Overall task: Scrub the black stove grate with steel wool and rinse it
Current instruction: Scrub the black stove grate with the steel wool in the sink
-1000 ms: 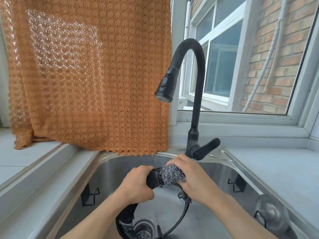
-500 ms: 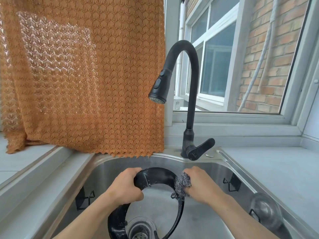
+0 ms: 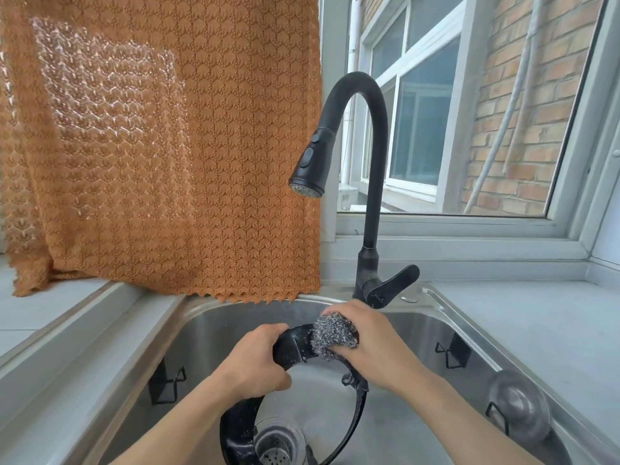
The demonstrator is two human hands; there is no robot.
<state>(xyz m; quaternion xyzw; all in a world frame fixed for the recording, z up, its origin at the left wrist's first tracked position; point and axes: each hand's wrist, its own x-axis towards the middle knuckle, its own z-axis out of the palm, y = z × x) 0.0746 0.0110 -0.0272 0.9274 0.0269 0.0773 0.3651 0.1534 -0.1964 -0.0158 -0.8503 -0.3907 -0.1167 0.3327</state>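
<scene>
1. Steel sink [image 3: 214,333] below a window, with an orange knit curtain [image 3: 161,146] hanging on the left and a black bendy faucet [image 3: 369,182] at the back edge.
2. Black stove grate [image 3: 292,347], a round ring, standing up on its edge inside the sink, low end down by the drain [image 3: 276,444].
3. Left hand [image 3: 258,364] wrapped tight round the ring's top left part, fingers curled over it.
4. Right hand [image 3: 372,344] squeezing a ball of steel wool [image 3: 330,335] and pressing it on the top of the ring, just beside the left hand.
5. Bottom of the ring cut off by the picture's edge; part under the left hand hidden.
6. No water seen coming from the faucet head.
7. Two black wire hooks [image 3: 167,384] on the sink walls, well apart from the ring, with open room around it.
</scene>
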